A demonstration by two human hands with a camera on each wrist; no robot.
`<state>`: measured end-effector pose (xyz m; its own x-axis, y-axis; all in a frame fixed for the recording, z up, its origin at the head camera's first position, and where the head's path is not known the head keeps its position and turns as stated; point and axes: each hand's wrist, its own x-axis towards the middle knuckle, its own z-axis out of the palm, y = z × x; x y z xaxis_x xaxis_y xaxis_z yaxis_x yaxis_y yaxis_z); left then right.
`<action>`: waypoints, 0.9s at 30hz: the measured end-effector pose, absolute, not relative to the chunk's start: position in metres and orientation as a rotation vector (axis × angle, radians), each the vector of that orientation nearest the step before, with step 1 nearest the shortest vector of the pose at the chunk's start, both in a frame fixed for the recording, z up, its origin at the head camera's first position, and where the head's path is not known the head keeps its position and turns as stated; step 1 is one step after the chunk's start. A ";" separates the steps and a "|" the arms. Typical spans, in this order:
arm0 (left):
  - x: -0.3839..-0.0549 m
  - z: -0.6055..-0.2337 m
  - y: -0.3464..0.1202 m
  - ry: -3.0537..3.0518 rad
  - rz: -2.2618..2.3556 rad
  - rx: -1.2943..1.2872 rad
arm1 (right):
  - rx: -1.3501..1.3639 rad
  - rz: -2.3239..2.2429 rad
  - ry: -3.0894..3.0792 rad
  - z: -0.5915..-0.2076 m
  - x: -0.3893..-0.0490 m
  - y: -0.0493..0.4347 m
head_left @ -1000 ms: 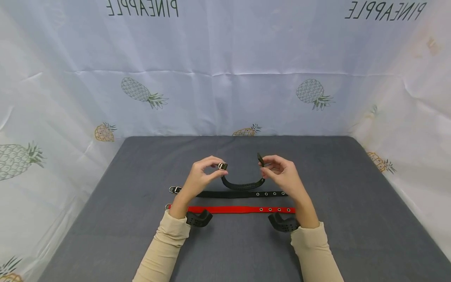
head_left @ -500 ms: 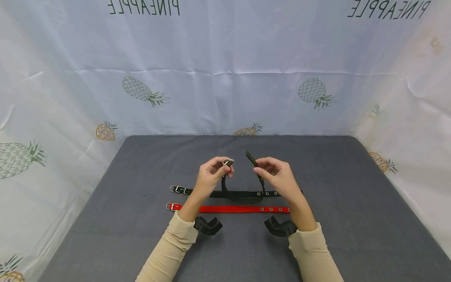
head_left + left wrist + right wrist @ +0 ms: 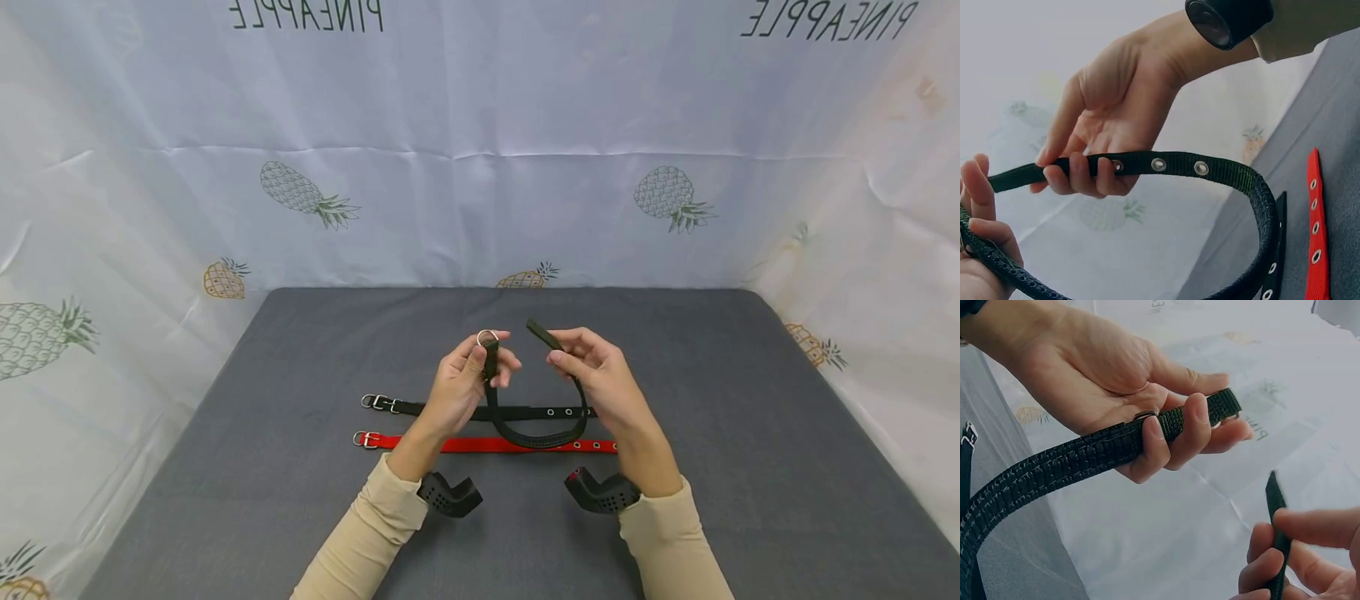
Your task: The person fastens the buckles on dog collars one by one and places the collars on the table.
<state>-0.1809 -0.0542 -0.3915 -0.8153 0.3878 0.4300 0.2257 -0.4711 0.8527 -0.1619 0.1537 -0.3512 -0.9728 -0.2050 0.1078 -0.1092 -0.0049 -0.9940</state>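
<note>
A dark green-black dog collar (image 3: 542, 442) hangs in a U between my hands, above the table. My left hand (image 3: 459, 383) pinches its buckle end between thumb and fingers, with the metal ring (image 3: 487, 335) on top. In the right wrist view, the left fingers wrap the padded strap (image 3: 1054, 465) near that end. My right hand (image 3: 602, 379) pinches the other end, whose tip points up and left. Metal eyelets (image 3: 1158, 164) line this end in the left wrist view, with the right fingers (image 3: 1079, 172) curled over it. The two ends are apart.
A black collar (image 3: 408, 407) and a red collar (image 3: 487, 445) lie side by side on the grey table (image 3: 225, 467), buckles to the left. My forearms partly cover them. A pineapple-print curtain (image 3: 480, 208) stands behind the table.
My left hand has moved right and turned, so the buckle end now stands upright with its ring on top. The hands are closer together, and the collar's loop hangs lower, over the red collar.
</note>
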 end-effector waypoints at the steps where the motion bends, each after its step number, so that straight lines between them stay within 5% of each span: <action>1: -0.181 -0.392 -0.054 1.566 2.440 0.915 | -0.333 -2.164 2.162 -0.351 -0.162 0.153; 27: -0.175 -0.384 -0.054 2.112 2.241 1.031 | -0.534 -2.076 2.381 -0.347 -0.155 0.141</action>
<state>-0.1747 -0.0545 -0.3845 -0.7934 0.3386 0.5058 0.4848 -0.1509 0.8615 -0.1546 0.1415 -0.3472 -0.9426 -0.2070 0.2621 -0.2879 0.1058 -0.9518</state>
